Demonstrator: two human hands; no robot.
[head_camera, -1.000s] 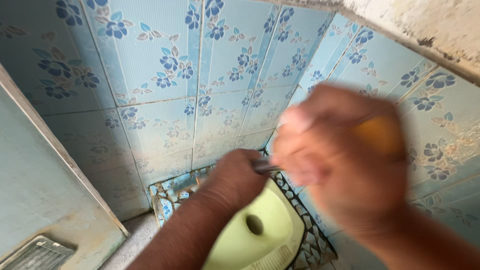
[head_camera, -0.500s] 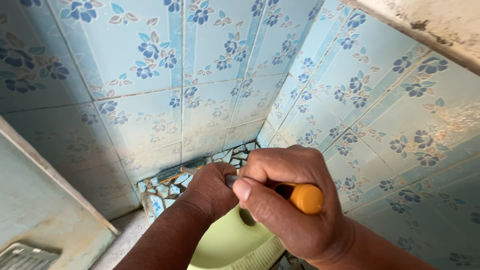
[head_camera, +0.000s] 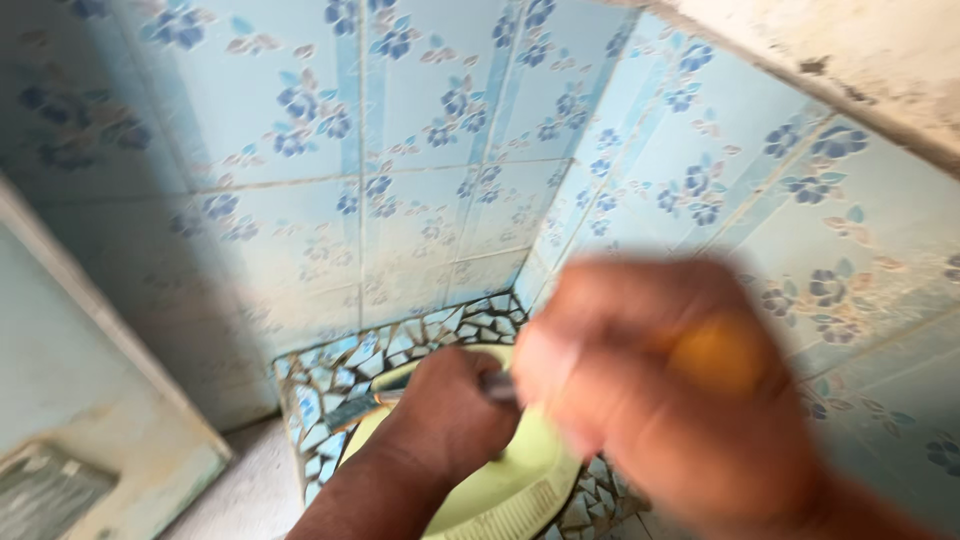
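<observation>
Screwdriver (head_camera: 640, 368) with orange, rounded handle and thin grey metal shaft; long axis near level, tip pointing left toward the tiled back wall (head_camera: 300, 200). Right hand (head_camera: 660, 400), blurred, grip wrapped tight round the handle. Left hand (head_camera: 450, 410), grip closed about the shaft near its tip. Beneath both, smooth pale-green squat pan (head_camera: 500, 490), bordered by broken-tile mosaic (head_camera: 330, 385). Glossy blue floral tiles behind.
</observation>
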